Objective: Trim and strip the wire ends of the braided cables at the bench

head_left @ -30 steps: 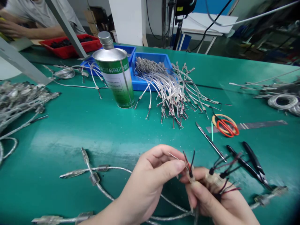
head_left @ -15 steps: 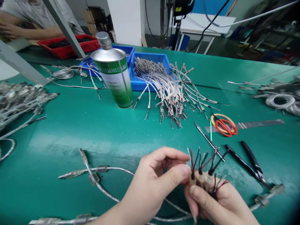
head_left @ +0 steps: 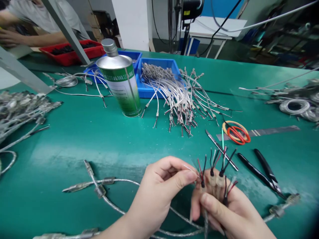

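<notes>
The right hand [head_left: 224, 212] grips four translucent silver cable ends [head_left: 214, 181], each sprouting thin red and black wires, fanned upright at six o'clock above the green surface [head_left: 99, 139]. The left hand's [head_left: 157, 196] fingers pinch one fine bare strand [head_left: 189, 168]. At three o'clock lie two black-handled pliers [head_left: 261, 172].

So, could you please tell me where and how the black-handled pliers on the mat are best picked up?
Probably by the two black handles of the pliers, coming from above. They lie flat on the green mat, handles spread and pointing up-left away from the right hand, with bare mat around them. The nose end points down-right, towards a cable connector.
</notes>
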